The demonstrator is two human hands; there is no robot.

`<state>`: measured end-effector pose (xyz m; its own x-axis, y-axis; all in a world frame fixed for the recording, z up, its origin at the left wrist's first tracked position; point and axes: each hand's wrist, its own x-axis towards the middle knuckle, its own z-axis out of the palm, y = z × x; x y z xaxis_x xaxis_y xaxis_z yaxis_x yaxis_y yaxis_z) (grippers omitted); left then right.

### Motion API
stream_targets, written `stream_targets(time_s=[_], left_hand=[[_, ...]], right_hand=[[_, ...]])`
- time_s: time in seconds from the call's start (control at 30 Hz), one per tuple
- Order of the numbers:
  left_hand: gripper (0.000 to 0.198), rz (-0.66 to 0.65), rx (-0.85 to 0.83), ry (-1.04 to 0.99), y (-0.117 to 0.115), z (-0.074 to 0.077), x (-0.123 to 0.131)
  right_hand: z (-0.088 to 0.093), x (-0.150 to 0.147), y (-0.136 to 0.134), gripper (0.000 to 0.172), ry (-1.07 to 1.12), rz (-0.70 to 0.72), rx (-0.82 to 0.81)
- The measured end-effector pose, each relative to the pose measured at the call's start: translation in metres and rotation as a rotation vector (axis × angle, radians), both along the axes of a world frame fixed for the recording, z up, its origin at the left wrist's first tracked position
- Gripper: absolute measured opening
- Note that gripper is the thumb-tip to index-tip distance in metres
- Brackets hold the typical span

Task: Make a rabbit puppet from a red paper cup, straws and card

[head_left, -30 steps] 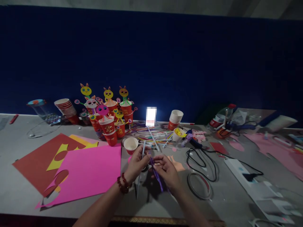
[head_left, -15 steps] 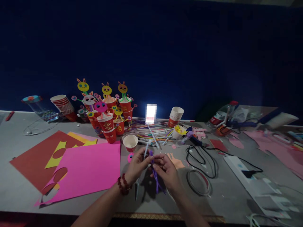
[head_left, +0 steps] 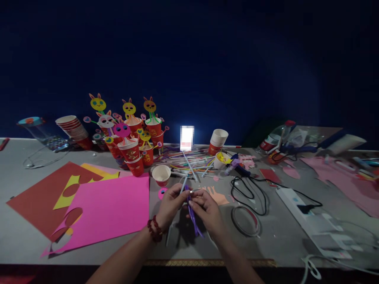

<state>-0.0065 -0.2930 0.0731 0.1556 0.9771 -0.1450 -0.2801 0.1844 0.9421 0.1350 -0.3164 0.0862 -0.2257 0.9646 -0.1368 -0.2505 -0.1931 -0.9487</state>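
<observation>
My left hand [head_left: 173, 203], with a dark red bead bracelet at the wrist, pinches a bundle of purple pipe cleaners [head_left: 192, 217] near its upper end. A pale pipe cleaner [head_left: 184, 184] also runs through this hand, slanting down below it. Closed beside it, my right hand [head_left: 207, 207] has thumb and fingers on the purple strands. A short pale end shows at its fingertips; whether it belongs to the same pale pipe cleaner I cannot tell. Below the hands the purple ends hang loose over the table. A paper cup [head_left: 161, 175] stands just beyond my left hand.
Red cups with paper animal faces [head_left: 130, 154] stand at the back left, behind a pink sheet [head_left: 118, 213]. Loose pipe cleaners [head_left: 177, 159] lie at the back middle. To the right are a tape roll [head_left: 245, 221], a black cord [head_left: 263, 213] and a white power strip [head_left: 299, 213].
The view has shifted slightly, moving the table's things left and up. At the top of the purple bundle, my right fingertips have shifted and a pale end now shows there.
</observation>
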Motion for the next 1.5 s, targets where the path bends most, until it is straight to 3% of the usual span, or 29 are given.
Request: stream_targets(time_s=[0.23, 0.53, 0.77, 1.0, 1.33, 1.5], left_hand=[[0.037, 0.022, -0.048, -0.042, -0.002, 0.005, 0.000], [0.034, 0.068, 0.036, 0.058, 0.004, 0.005, -0.004], [0.038, -0.070, 0.006, 0.039, 0.006, 0.002, -0.004], [0.033, -0.051, 0.080, -0.007, 0.007, 0.000, -0.005], [0.027, -0.045, 0.218, 0.105, 0.003, 0.001, -0.005], [0.027, -0.059, 0.263, 0.141, 0.002, 0.002, -0.006]], right_hand=[[-0.003, 0.000, 0.003, 0.039, -0.003, 0.029, -0.012], [-0.013, 0.010, -0.001, 0.046, -0.058, 0.153, -0.043], [-0.010, 0.029, -0.012, 0.037, -0.065, 0.357, -0.156], [-0.012, 0.030, -0.017, 0.037, -0.056, 0.309, -0.223], [-0.019, 0.022, -0.017, 0.039, -0.215, 0.313, -0.065], [-0.023, 0.018, -0.015, 0.038, -0.207, 0.311, -0.061]])
